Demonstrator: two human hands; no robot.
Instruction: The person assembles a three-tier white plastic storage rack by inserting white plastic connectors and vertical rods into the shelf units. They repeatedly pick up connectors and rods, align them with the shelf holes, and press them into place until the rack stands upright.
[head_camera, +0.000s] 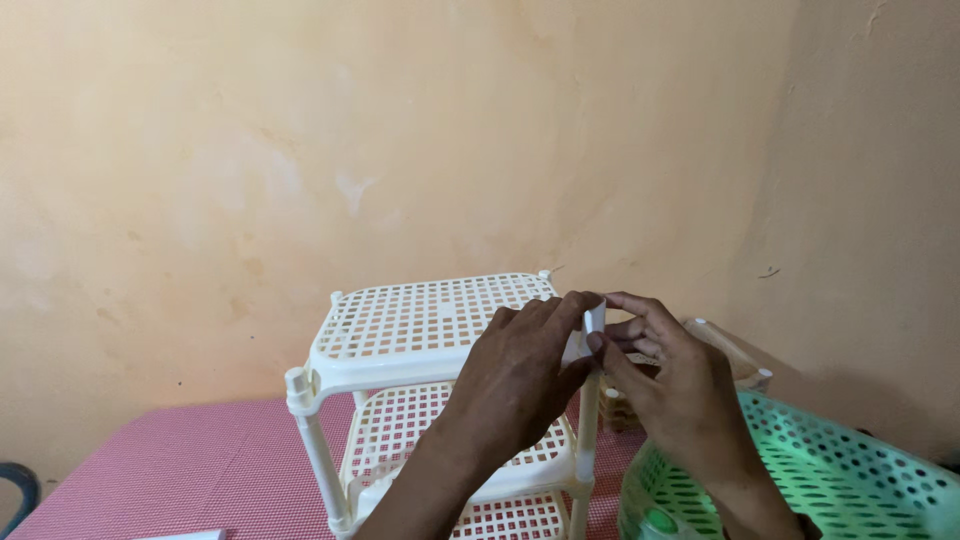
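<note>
Head camera, close, facing forward toward wall (300, 150).

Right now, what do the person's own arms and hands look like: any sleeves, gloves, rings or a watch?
Both the left hand and the right hand are bare, with no gloves. No ring shows on the fingers in view, and no watch or band at either wrist. The forearms are uncovered as far as the bottom edge of the head view, so no sleeve shows. Fingernails look short and unpainted.

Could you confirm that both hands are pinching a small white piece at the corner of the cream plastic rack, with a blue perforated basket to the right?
Not quite: in the head view the perforated plastic basket is green, not blue. Both hands, left hand and right hand, do pinch the small white piece at the cream plastic lattice rack's corner.
</note>
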